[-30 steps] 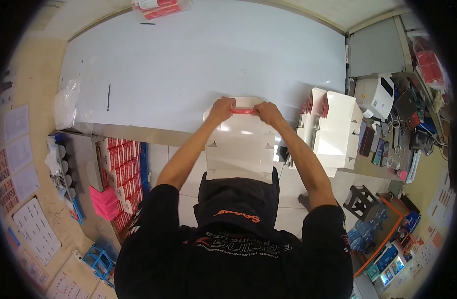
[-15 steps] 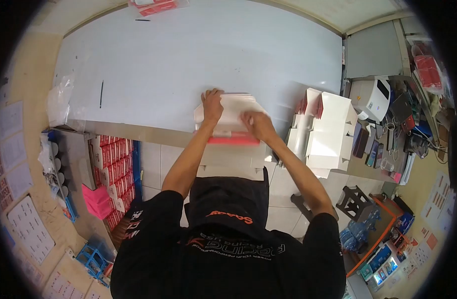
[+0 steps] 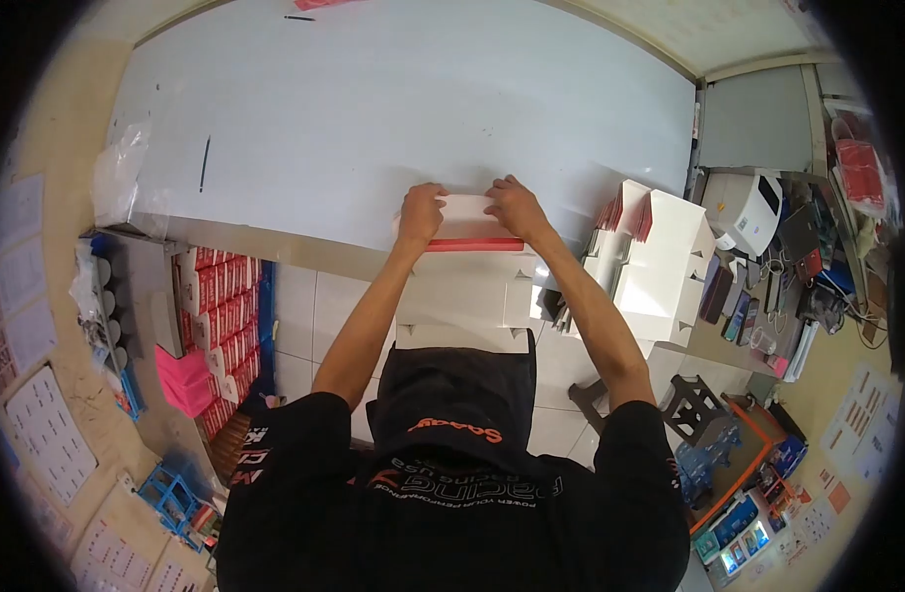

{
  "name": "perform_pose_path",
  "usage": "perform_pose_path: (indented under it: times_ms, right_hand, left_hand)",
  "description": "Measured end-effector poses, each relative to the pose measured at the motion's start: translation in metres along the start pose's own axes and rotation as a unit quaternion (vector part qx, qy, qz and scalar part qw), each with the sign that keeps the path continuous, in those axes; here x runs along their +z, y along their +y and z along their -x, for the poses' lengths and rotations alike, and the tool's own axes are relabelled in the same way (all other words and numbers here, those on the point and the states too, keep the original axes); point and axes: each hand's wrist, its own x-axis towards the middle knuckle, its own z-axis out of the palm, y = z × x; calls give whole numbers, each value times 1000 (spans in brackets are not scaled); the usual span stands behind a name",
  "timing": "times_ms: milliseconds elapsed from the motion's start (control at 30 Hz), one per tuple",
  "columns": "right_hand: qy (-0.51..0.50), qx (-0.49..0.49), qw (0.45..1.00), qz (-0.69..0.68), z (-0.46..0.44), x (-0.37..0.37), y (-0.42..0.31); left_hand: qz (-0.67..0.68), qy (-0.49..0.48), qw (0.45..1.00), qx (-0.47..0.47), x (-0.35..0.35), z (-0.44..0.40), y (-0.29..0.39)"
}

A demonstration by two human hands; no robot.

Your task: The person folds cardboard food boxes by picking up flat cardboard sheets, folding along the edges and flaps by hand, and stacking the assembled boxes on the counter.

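Observation:
A white cardboard sheet (image 3: 464, 291) with creases and small slots lies over the table's front edge and reaches down to my lap. Across it runs a narrow red strip (image 3: 475, 245). Both hands are at the raised far part of the cardboard. My left hand (image 3: 422, 211) has its fingers curled over the left end of that part, and my right hand (image 3: 515, 205) bends its fingers over the right end. The cardboard's far edge shows between them. The undersides of the fingers are hidden.
Unfolded white boxes with red edges (image 3: 650, 266) are stacked at the right, beside a white machine (image 3: 752, 212) and phones (image 3: 737, 318). Red and white boxes (image 3: 221, 314) fill a crate at the lower left. Clear plastic (image 3: 125, 176) lies at the table's left end.
Both hands have shifted from the red piece to the cardboard's far part, which is folded up. The red band now lies nearer my body. My right hand has moved up from the middle.

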Motion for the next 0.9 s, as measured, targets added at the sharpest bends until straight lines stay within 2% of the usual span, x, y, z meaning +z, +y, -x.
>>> perform_pose_path:
  times_ms: [33,100,133,200,333,400,500,633,700,833,900]
  right_hand:
    - [-1,-2,1000,2,-2,-4,-3]
    - [-24,0,997,71,-9,-7,-7]
    - [-23,-3,997,71,-13,-6,-8]
    - [-70,10,991,117,-16,-3,-9]
    - [-75,10,979,187,-21,9,-11]
    - [-121,-42,970,205,-29,9,2]
    - [-144,-66,970,187,-36,14,17]
    - [-101,-63,984,133,-21,26,26]
    - [-93,17,995,28,-20,25,27]
    - [-45,23,998,-37,-11,8,11]
    - [11,-32,999,7,0,5,1]
  left_hand:
    - [2,2,1000,0,1,-1,1]
    - [-157,2,985,75,1,-3,2]
    - [-158,5,984,76,0,-6,4]
    - [-305,-14,942,142,2,-9,4]
    - [-299,-45,930,208,5,-28,-19]
    - [-258,-137,919,264,0,-44,-34]
    - [-214,-141,918,303,0,-52,-47]
    - [-126,-157,938,281,1,-42,-68]
    - [-115,-152,956,224,2,-36,-69]
    - [-128,-102,959,230,-8,-13,-39]
    - [-191,-54,943,266,-10,-3,-34]
